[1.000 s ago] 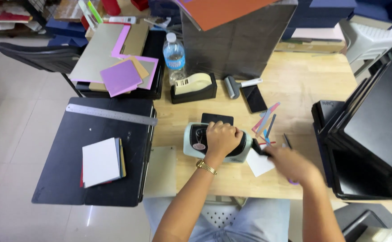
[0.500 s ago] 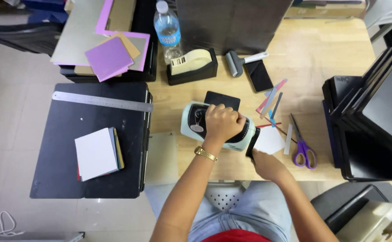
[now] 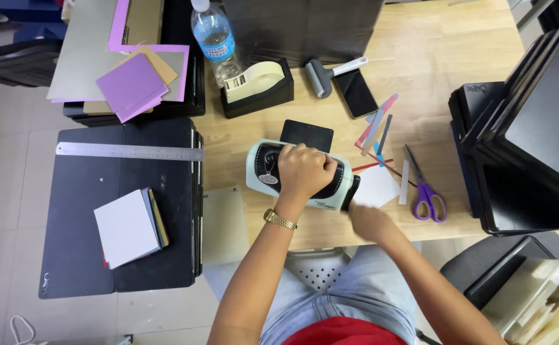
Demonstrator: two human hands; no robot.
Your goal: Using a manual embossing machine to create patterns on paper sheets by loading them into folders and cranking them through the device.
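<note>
1. Left hand (image 3: pixel 303 171) is seen closed in a fist over the top of the small pale green machine (image 3: pixel 298 176), gripping it from above.
2. Right hand (image 3: pixel 367 220) is blurred at the machine's right end, beside a dark part there; whether it is closed on anything cannot be told.
3. The machine is set on the wooden bench (image 3: pixel 445 57), directly under the left hand, with its long axis running left to right, tilted slightly down toward the right hand. The left hand is on it; the right hand is only at its end.
4. A black plate (image 3: pixel 307 135) is seen just beyond the machine, away from the person.
5. A white paper sheet (image 3: pixel 376 187) lies just beyond the right hand, with purple-handled scissors (image 3: pixel 425 191) farther right and coloured paper strips (image 3: pixel 376 128) beyond those.
6. A clear water bottle (image 3: pixel 214 37) with a blue label band stands far beyond the left hand, next to a black tape dispenser (image 3: pixel 256 86).
7. Left of the left arm, a white pad (image 3: pixel 128 227) and a metal ruler (image 3: pixel 129 151) rest on a black cutting board (image 3: pixel 81 255).
</note>
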